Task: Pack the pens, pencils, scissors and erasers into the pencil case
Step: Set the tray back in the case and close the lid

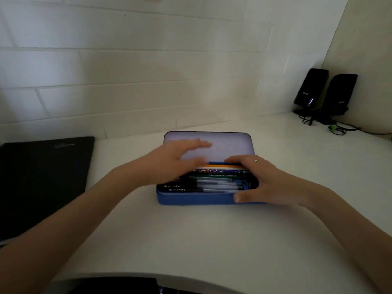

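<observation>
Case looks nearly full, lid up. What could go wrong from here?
1. The right hand holds the pencil case with its fingers by the hinge; the lid could pinch them when lowered.
2. The pens seem piled up to the rim, so the lid may jam on them.

We see the blue pencil case [191,199] as smooth and faintly shiny, plastic or painted tin, with a satin sheen inside its pale lid [231,145]; the pens [218,185] have clear plastic barrels. To us the white desk [191,240] looks smooth and matt, the black pad [42,177] dull and cloth-like, and the speakers [311,88] glossy plastic.
</observation>
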